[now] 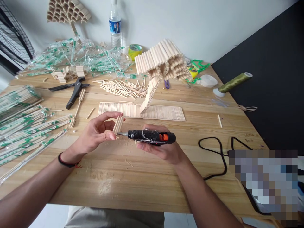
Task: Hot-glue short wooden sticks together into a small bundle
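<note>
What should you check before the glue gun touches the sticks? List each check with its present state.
1. Left hand pinches the sticks: ok.
2. Right hand grips the glue gun: ok.
3. Nozzle points at the sticks: ok.
4. Thumb clear of the nozzle: not ok, it looks very close.
5. Heat of the glue gun: cannot tell.
6. Cord loose on the table: ok.

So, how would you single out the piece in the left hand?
On the wooden table, find the flat stick mat. Just before it the left hand pinches a short stick bundle, with the right hand aiming a glue gun at its lower end. Unlike the loose sticks behind, it is lifted off the table.
</note>
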Tool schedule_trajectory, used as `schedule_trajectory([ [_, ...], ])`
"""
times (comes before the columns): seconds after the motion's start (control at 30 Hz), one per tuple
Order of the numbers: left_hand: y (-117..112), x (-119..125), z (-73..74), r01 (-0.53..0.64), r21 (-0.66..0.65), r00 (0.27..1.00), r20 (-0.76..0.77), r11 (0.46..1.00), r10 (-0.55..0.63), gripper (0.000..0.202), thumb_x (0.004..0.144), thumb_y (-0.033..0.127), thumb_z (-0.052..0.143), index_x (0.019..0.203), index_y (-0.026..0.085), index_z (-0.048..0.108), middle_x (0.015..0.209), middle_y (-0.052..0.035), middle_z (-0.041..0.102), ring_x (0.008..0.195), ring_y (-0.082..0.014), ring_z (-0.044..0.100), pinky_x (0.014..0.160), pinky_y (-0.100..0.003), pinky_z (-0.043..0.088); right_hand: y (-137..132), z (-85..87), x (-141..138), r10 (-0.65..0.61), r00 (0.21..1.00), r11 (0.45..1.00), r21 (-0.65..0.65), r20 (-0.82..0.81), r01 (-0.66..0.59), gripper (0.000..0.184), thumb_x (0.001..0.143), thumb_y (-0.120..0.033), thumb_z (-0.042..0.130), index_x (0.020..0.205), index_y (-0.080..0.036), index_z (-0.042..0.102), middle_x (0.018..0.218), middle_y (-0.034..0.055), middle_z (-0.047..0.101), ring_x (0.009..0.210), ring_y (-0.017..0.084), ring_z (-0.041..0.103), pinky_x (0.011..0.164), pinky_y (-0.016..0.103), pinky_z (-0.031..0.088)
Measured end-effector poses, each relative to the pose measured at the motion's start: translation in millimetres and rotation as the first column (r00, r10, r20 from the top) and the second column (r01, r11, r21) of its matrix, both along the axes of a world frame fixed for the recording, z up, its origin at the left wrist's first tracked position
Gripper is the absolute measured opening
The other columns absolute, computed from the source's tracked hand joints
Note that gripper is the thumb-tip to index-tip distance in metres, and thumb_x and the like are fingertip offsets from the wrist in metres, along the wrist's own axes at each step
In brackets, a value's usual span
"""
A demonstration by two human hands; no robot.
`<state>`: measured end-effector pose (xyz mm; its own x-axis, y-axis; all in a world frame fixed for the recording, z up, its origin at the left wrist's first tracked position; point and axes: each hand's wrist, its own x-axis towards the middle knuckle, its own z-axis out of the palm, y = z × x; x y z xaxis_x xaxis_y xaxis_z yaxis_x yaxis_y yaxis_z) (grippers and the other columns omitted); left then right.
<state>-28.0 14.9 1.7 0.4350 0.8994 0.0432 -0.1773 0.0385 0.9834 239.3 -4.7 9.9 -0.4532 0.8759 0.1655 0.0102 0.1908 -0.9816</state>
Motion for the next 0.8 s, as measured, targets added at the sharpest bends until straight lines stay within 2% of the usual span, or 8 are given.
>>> schedule_trajectory([
  [0.3, -1.0, -0.2, 4.0, -0.001, -0.001, 1.0, -0.017, 1.0, 0.001, 0.058, 0.08, 0.041, 0.098, 0.131, 0.024, 0.077, 0.122, -0.011, 0.082, 0.095, -0.0226, 0.078, 0.08, -0.029, 0.061, -1.1, -0.4, 0.2, 0.022, 1.0, 0.999, 0.027, 0.002, -0.022, 0.008, 0.09, -0.027, 0.082, 0.084, -0.023, 0.078, 0.072, -0.0003, 0.074, 0.062, 0.016, 0.065, 0.06, 0.028, 0.052],
  [0.53, -1.6, 0.3, 3.9, -0.003, 0.002, 1.0, -0.02, 1.0, 0.003, 0.058, 0.08, 0.041, 0.098, 0.131, 0.025, 0.077, 0.124, -0.0111, 0.081, 0.096, -0.0222, 0.078, 0.077, -0.027, 0.06, -1.4, 2.0, 0.1, -0.009, 1.0, 1.0, 0.013, 0.03, 0.009, 0.014, 0.089, -0.03, 0.083, 0.08, -0.021, 0.075, 0.069, -0.0012, 0.068, 0.061, 0.014, 0.059, 0.058, 0.028, 0.046],
  [0.8, 0.1, 0.9, 1.1, 0.006, 0.021, 1.0, -0.002, 1.0, -0.006, 0.061, 0.078, 0.041, 0.099, 0.132, 0.023, 0.077, 0.121, -0.0119, 0.081, 0.092, -0.0208, 0.077, 0.074, -0.027, 0.06, -0.9, 0.5, 0.5, -0.012, 0.999, 1.0, 0.015, 0.032, 0.012, 0.015, 0.089, -0.03, 0.083, 0.08, -0.021, 0.075, 0.071, -0.0011, 0.069, 0.062, 0.015, 0.058, 0.059, 0.028, 0.045],
])
